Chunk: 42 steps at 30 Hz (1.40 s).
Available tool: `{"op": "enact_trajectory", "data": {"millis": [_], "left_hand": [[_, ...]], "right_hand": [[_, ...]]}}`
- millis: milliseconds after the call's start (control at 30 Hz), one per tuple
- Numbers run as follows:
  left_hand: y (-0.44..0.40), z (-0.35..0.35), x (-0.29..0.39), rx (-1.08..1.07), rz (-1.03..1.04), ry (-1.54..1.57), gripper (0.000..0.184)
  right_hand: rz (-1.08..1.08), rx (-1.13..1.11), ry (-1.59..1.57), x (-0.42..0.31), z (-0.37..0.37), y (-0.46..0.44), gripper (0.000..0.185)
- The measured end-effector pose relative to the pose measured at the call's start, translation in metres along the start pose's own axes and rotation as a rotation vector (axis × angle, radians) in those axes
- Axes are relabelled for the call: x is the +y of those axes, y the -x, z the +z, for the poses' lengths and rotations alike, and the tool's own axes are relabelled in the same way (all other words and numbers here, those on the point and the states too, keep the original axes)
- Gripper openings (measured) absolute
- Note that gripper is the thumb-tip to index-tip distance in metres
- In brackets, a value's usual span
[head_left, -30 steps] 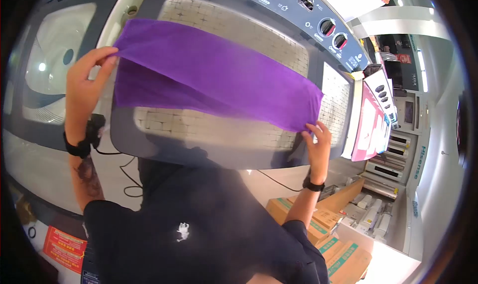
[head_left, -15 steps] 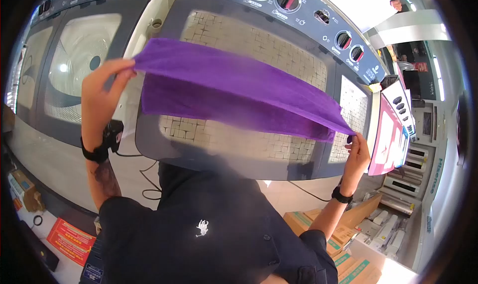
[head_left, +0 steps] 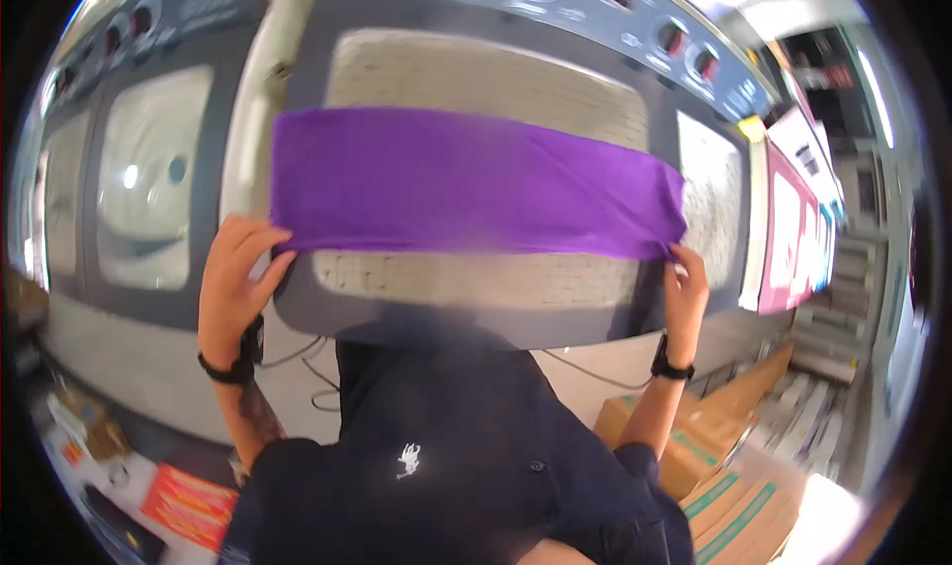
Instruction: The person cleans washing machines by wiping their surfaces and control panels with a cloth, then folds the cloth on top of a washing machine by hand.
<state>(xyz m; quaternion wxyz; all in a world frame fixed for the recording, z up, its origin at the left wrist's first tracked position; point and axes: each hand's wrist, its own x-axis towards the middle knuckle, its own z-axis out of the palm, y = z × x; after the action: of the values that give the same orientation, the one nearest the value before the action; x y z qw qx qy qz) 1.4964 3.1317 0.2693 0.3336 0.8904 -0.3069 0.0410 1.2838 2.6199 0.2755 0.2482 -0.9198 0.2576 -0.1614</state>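
Observation:
A purple cloth [head_left: 466, 183], folded into a long strip, lies across the top of a grey washing machine [head_left: 426, 322] with clear lid windows. My left hand [head_left: 238, 273] pinches the cloth's near left corner between thumb and fingers. At the near right corner, my right hand [head_left: 684, 292] grips the cloth in the same way. The near edge runs fairly straight between both hands. Slight creases show towards the right end. Part of the patterned lid window is covered by the cloth.
Control knobs [head_left: 672, 38] line the machine's back panel. A second washing machine [head_left: 154, 183] stands to the left. Pink printed boards [head_left: 783, 233] are at the right. Cardboard boxes [head_left: 734, 510] sit on the floor at lower right, and a red sheet [head_left: 188, 506] lies at lower left.
Both hands have brought the raised edge of the cloth down towards my body. The cloth, loosely doubled before, now lies flatter. My view has shifted slightly.

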Motion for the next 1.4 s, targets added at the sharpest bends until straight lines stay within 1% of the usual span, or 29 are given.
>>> {"op": "enact_trajectory", "data": {"millis": [67, 100, 133, 200, 300, 400, 433, 533, 567, 667, 700, 800, 833, 867, 933, 967, 1033, 1067, 1100, 1200, 1233, 1333, 1400], "left_hand": [[0.001, 0.004, 0.000, 0.009, -0.014, -0.043, 0.023], [0.002, 0.005, 0.000, 0.013, -0.031, -0.082, 0.023], [0.001, 0.006, -0.003, 0.015, -0.007, -0.094, 0.022], [0.001, 0.006, -0.006, 0.031, 0.013, -0.131, 0.021], [0.000, 0.002, 0.000, 0.021, -0.056, -0.118, 0.019], [0.000, -0.003, -0.008, -0.144, -0.186, 0.055, 0.018], [-0.004, -0.003, -0.005, -0.106, -0.106, 0.025, 0.016], [-0.002, -0.004, -0.023, -0.104, -0.023, -0.164, 0.014], [-0.001, -0.003, -0.028, -0.084, -0.026, -0.142, 0.011], [0.005, -0.004, -0.032, -0.062, -0.143, -0.067, 0.009], [0.012, -0.002, -0.041, -0.038, -0.130, -0.061, 0.009], [0.027, -0.013, -0.031, -0.050, -0.223, 0.143, 0.010], [0.032, -0.016, -0.030, -0.002, -0.197, 0.180, 0.015], [0.040, -0.023, -0.028, 0.022, -0.208, 0.293, 0.018], [0.054, -0.036, -0.023, 0.075, -0.223, 0.513, 0.023], [0.053, -0.038, -0.018, 0.137, -0.156, 0.620, 0.034], [0.038, -0.042, -0.012, 0.292, -0.037, 0.674, 0.039], [0.030, -0.045, -0.011, 0.358, 0.029, 0.701, 0.042], [0.022, -0.049, -0.013, 0.395, 0.018, 0.718, 0.043], [-0.012, -0.071, -0.024, 0.220, 0.146, 0.811, 0.041], [-0.024, -0.074, -0.024, 0.209, 0.183, 0.744, 0.035], [-0.074, -0.072, -0.041, 0.053, -0.081, 0.207, 0.028], [-0.098, -0.049, -0.071, -0.018, -0.143, 0.147, 0.019]], "right_hand": [[0.004, 0.002, 0.030, -0.003, -0.003, -0.002, 0.029], [-0.031, 0.006, 0.027, -0.004, -0.002, -0.002, 0.029], [-0.002, -0.012, 0.034, -0.012, -0.003, -0.001, 0.028], [-0.038, 0.003, 0.072, -0.010, 0.000, 0.002, 0.026], [-0.107, 0.055, 0.205, -0.003, 0.005, 0.004, 0.024], [-0.088, 0.071, 0.222, -0.004, 0.007, 0.005, 0.026], [-0.096, 0.086, 0.216, -0.004, 0.007, 0.003, 0.024], [-0.088, 0.030, 0.147, -0.005, 0.000, -0.004, 0.021], [-0.087, 0.049, 0.167, -0.003, 0.002, -0.005, 0.019], [-0.061, 0.025, 0.230, -0.004, 0.002, -0.005, 0.019], [-0.142, 0.046, 0.244, -0.003, 0.001, -0.003, 0.019], [-0.107, -0.077, 0.183, -0.014, -0.013, 0.015, 0.021], [-0.050, -0.117, 0.132, -0.026, -0.023, 0.022, 0.022], [0.005, -0.158, 0.081, -0.039, -0.034, 0.028, 0.023], [0.039, -0.118, -0.096, -0.043, -0.049, 0.041, 0.022], [0.052, -0.145, -0.146, -0.045, -0.060, 0.037, 0.021], [0.108, -0.201, -0.245, -0.050, -0.087, 0.041, 0.019], [0.124, -0.280, -0.306, -0.049, -0.100, 0.040, 0.019], [0.141, -0.351, -0.367, -0.047, -0.113, 0.030, 0.019], [0.161, -0.461, -0.501, -0.030, -0.125, -0.002, 0.021], [0.116, -0.486, -0.514, -0.030, -0.125, -0.017, 0.024], [-0.055, -0.554, -0.459, -0.020, -0.097, -0.076, 0.033], [0.042, -0.503, -0.467, -0.011, -0.060, -0.102, 0.036]]}}
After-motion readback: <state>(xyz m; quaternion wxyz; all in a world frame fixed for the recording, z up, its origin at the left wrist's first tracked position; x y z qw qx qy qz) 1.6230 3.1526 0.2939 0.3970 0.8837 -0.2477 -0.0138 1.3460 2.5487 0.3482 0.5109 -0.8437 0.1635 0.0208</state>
